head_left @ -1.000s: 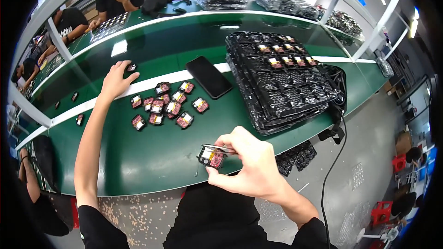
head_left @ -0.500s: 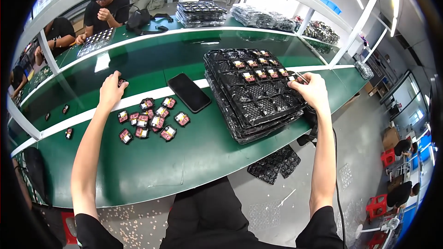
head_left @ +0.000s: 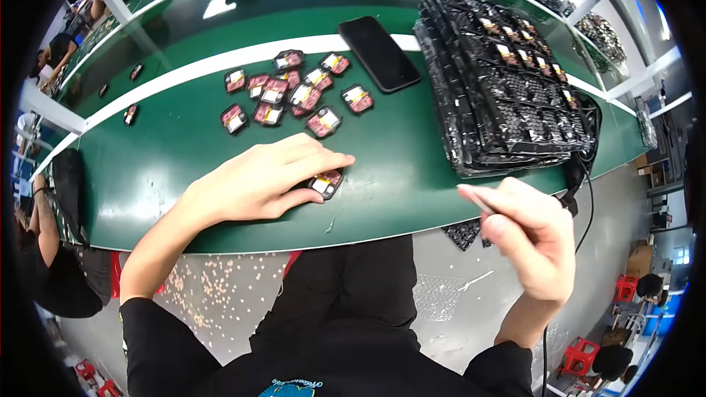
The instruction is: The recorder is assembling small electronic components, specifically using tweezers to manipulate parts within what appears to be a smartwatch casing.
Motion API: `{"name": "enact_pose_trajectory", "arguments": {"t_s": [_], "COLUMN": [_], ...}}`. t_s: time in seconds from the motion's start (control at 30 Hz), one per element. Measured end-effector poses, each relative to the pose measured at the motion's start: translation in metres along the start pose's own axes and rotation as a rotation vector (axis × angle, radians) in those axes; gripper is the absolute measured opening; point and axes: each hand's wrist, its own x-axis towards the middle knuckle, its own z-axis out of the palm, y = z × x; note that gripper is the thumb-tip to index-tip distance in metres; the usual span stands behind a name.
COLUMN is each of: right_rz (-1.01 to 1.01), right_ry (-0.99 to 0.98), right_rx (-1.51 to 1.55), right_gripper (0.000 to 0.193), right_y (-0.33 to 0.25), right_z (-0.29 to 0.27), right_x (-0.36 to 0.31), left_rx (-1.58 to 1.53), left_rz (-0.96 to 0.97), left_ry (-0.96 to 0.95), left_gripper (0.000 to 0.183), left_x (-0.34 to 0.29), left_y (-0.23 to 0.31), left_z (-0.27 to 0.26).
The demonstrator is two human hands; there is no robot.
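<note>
My left hand (head_left: pixel 265 176) rests on the green bench, thumb and fingers closed around a small module (head_left: pixel 326 182) with a black rim and a red-and-white face. Pinched in my right hand (head_left: pixel 537 239) is a thin pair of metal tweezers (head_left: pixel 476 198); the hand hovers over the bench's front edge, apart from the module. Beyond my left hand lies a loose group of similar modules (head_left: pixel 274 90). At the right stands a stack of black plastic trays (head_left: pixel 507 114), the top one partly filled with modules.
A black phone (head_left: pixel 379 54) lies between the modules and the trays. Several more small modules (head_left: pixel 131 115) lie far left, near a black bag (head_left: pixel 70 190). A white rail (head_left: pixel 191 73) crosses the bench. A black cable (head_left: pixel 590 202) hangs at the right.
My right hand has left the top tray and come nearer with the tweezers. The left hand has moved nearer and right, bringing a module to the bench's front. My view has tilted down.
</note>
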Motion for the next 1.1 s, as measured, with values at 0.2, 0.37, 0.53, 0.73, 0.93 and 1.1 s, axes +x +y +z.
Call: {"name": "enact_pose_trajectory", "arguments": {"t_s": [0.2,0.37,0.53,0.73,0.93,1.1], "right_rz": [0.13,0.106,0.011,0.04,-0.065,-0.079], "right_ry": [0.001,0.106,0.118,0.132,0.094,0.079], "right_rx": [0.213,0.202,0.199,0.185,0.028,0.017], "right_gripper": [0.025,0.019,0.017,0.011,0.014,0.015], "right_y": [0.049,0.064,0.076,0.089,0.088,0.089], "right_z": [0.089,0.109,0.124,0.127,0.132,0.135], "right_x": [0.023,0.035,0.046,0.049,0.048,0.049], "left_rx": [0.079,0.205,0.07,-0.065,-0.011,-0.03], "left_rz": [0.018,-0.074,-0.084,-0.189,-0.12,-0.103], "left_ry": [0.215,0.302,0.28,0.191,0.143,0.16], "left_gripper": [0.088,0.072,0.052,0.058,0.059,0.061], "left_x": [-0.011,-0.019,-0.018,-0.017,-0.016,-0.015], "left_y": [-0.005,-0.005,-0.015,-0.009,-0.017,-0.02], "left_z": [0.015,0.026,0.033,0.025,0.026,0.027]}}
